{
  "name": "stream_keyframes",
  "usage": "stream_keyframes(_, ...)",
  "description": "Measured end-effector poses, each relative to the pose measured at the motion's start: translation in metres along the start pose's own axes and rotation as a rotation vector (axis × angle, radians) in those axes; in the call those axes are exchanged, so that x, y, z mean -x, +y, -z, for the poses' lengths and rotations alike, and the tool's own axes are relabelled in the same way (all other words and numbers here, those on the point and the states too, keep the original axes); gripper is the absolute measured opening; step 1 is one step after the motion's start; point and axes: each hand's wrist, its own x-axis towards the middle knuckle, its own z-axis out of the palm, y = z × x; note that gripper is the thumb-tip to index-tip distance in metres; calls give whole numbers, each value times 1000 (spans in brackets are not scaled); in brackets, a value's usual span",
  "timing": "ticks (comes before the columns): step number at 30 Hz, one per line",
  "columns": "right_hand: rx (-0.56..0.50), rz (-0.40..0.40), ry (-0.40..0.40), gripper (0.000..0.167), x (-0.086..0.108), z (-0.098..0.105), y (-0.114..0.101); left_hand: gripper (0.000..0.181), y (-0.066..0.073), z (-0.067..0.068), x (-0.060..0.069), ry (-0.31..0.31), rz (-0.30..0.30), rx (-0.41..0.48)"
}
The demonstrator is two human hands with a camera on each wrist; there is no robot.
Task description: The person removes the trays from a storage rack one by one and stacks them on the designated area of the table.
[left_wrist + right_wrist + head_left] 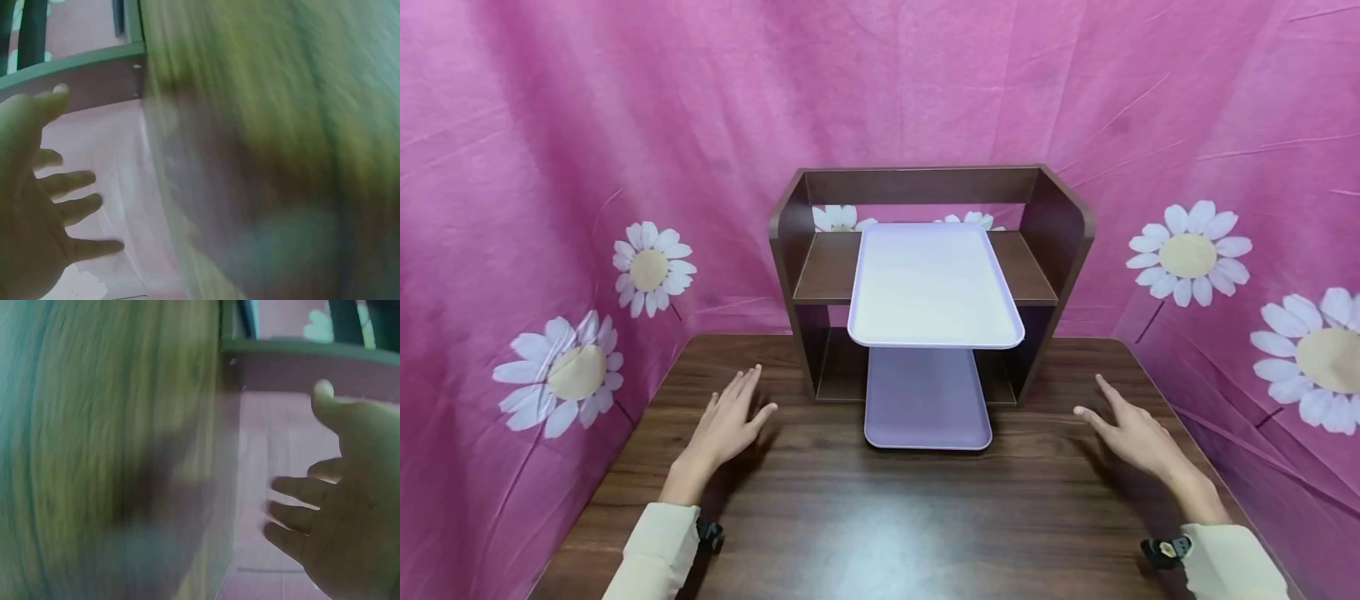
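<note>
Both hands hang over the brown table with fingers spread, holding nothing. The left hand (722, 425) is left of a dark wooden shelf unit (917, 185); the right hand (1138, 433) is to its right. A white tray (934, 283) lies on the middle shelf and juts out over its front edge. Below it, a purple tray (927, 400) sticks out from the lower level over the table. In the left wrist view the left hand (37, 200) shows its spread fingers, and the right wrist view shows the right hand (350, 500) likewise; neither touches the shelf.
The brown wooden table (880, 517) extends in front of the shelf and to both sides of it. Pink cloth (925, 83) printed with white flowers hangs behind the table and along its sides. Dark straps are on both wrists.
</note>
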Motion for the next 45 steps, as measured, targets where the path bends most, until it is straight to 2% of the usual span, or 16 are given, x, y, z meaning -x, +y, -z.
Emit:
stream_keyframes(2, -29, -17, 27, 79, 0, 1, -10, 71, 4, 2, -1, 44, -8, 8)
stream_keyframes(4, -107, -21, 47, 69, 1, 1, -20, 62, 9, 5, -2, 86, -9, 20)
stream_keyframes(7, -252, -42, 56, 55, 2, -1, -34, 52, 18, 9, -5, 144, -6, 44)
stream_keyframes(9, -384, -71, 32, 50, 2, -4, -42, 46, 25, 12, -7, 173, -6, 68)
stream_keyframes(13, -603, -138, -19, 44, 2, -11, -55, 35, 38, 20, -12, 224, 4, 151)
stream_keyframes(18, -745, -190, -53, 32, 2, -24, -70, 16, 53, 30, -19, 304, 28, 311)
stream_keyframes(22, -796, -213, -76, 30, 5, -30, -84, 5, 65, 37, -24, 339, 30, 433)
stream_keyframes(34, -888, -200, -182, 33, 13, -51, -125, 10, 88, 54, -35, 389, 42, 730)
stream_keyframes(39, -931, -207, -202, 35, 12, -62, -139, 11, 96, 61, -40, 401, 62, 793)
stream_keyframes(45, -955, -213, -233, 35, 13, -77, -150, 11, 103, 66, -44, 414, 83, 807)
